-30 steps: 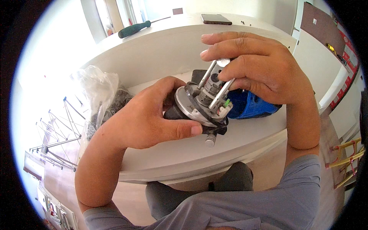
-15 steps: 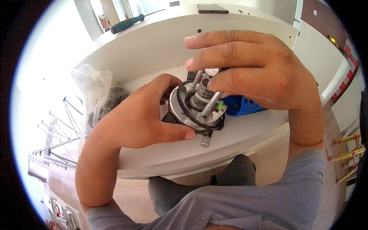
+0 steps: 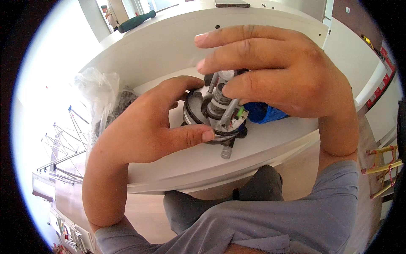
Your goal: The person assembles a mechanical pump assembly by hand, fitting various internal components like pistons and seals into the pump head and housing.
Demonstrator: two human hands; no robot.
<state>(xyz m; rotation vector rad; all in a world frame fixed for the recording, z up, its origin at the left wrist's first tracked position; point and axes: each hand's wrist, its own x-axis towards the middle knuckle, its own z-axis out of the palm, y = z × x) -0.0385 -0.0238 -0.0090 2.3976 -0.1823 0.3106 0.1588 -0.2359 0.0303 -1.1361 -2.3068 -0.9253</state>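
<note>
A round silver-and-black device [image 3: 197,103] stands on the white surface, with metal posts and a banded central cylinder [image 3: 220,98] rising from its disc. A black ring [image 3: 189,111] runs around the disc's rim, and a silver knob [image 3: 226,152] sticks out in front. My left hand [image 3: 146,122] clasps the disc from the left, its thumb on the near rim and fingers on the far side. My right hand [image 3: 279,70] has its index finger and thumb closed at the posts, the thumb mostly hidden. Its other fingers stretch out to the left above the device.
A blue object [image 3: 268,114] lies under my right hand. To the left is a clear plastic bag [image 3: 99,91] with dark contents. A green-handled tool [image 3: 137,21] and a dark phone [image 3: 232,5] rest on the raised back ledge. The white surface [image 3: 169,171] ends just before my knees.
The black ring, earlier slanting across the top of the disc near the posts, now lies around the rim. My left fingers have shifted slightly along the far side. The view has moved a little.
</note>
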